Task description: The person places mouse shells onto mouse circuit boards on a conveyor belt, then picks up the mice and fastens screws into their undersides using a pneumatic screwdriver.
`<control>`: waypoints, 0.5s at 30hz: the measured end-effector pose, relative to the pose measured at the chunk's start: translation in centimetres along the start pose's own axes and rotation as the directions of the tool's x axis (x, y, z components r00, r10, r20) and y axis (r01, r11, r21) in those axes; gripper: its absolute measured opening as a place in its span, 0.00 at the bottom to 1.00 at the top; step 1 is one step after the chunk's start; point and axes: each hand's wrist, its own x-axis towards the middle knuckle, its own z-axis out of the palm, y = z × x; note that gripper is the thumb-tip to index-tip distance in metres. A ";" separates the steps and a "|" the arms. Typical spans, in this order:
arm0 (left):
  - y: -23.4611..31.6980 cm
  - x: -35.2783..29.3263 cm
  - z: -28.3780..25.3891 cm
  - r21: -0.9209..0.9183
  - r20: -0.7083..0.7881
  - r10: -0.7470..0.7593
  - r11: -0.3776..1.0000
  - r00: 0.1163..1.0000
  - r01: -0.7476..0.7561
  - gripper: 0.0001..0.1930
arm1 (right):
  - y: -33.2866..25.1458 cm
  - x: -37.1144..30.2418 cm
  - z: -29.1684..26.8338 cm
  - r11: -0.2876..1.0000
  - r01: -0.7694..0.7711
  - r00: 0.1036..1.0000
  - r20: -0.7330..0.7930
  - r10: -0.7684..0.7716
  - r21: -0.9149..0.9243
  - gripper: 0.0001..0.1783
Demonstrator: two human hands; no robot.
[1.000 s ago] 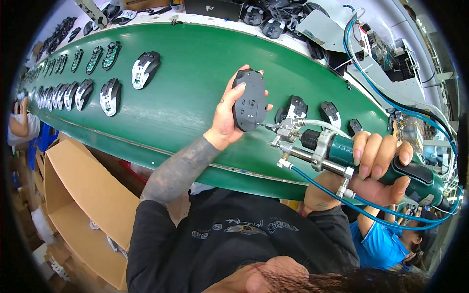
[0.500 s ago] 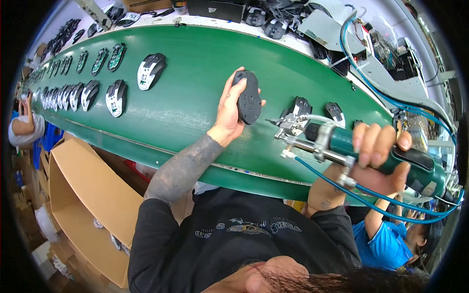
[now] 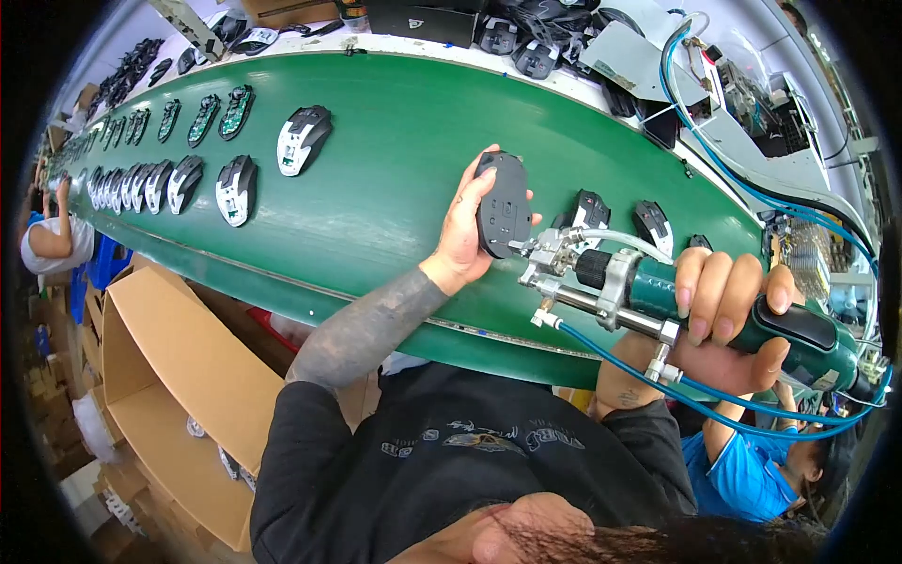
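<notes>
Along a green assembly belt (image 3: 395,150), we grip a black computer mouse (image 3: 505,202) in our L hand (image 3: 460,240), underside facing us, thumb pressed on one edge & fingers curled behind, tips showing at the other. The mouse is held up over the belt, approx. mid-frame. Our R hand (image 3: 719,305) is wrapped round a green power screwdriver (image 3: 650,288), fingers closed over its body; its metal nose (image 3: 556,252) is right at the mouse's lower end, tho we can't tell if the bit touches. Blue hoses (image 3: 752,418) loop off the tool. To the R, more mice (image 3: 653,226) lie on the belt; to the L runs a row of black-&-white mouse shells (image 3: 237,193), w/ green circuit boards (image 3: 237,113) lined up behind. An open cardboard box (image 3: 188,376) stands at lower L. Across the belt, a white bench (image 3: 310,44) carries assorted equip. A co-worker in blue (image 3: 742,475) is at lower R, another in a pale top (image 3: 61,246) at far L.
</notes>
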 end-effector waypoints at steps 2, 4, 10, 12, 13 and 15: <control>0.2 -0.2 -0.3 -0.016 -0.012 0.009 1.000 1.000 -0.009 0.24 | 0.8 0.0 0.2 1.000 0.001 1.000 0.002 -0.001 0.018 0.19; 0.1 -0.2 0.1 -0.055 -0.006 0.008 0.998 1.000 -0.008 0.23 | 0.7 0.4 0.5 1.000 0.011 1.000 0.012 -0.011 0.026 0.18; 0.7 -0.4 0.5 0.111 -0.049 0.049 0.993 0.998 -0.043 0.23 | 1.2 0.6 1.9 0.999 0.007 0.999 -0.040 -0.005 0.046 0.16; 1.1 0.0 -1.0 0.688 0.085 0.376 0.648 0.923 -0.328 0.26 | 2.0 0.4 0.7 0.999 -0.009 0.999 -0.036 0.011 0.034 0.18; 0.9 1.2 -1.7 0.848 0.375 0.501 0.155 0.781 -0.506 0.27 | 0.9 0.5 -0.2 0.994 -0.071 0.996 -0.053 0.075 0.078 0.17; 0.4 2.5 -2.5 0.872 0.465 0.350 -0.026 0.813 -0.488 0.30 | -0.7 0.5 -3.2 0.988 0.003 0.993 -0.118 0.015 0.156 0.15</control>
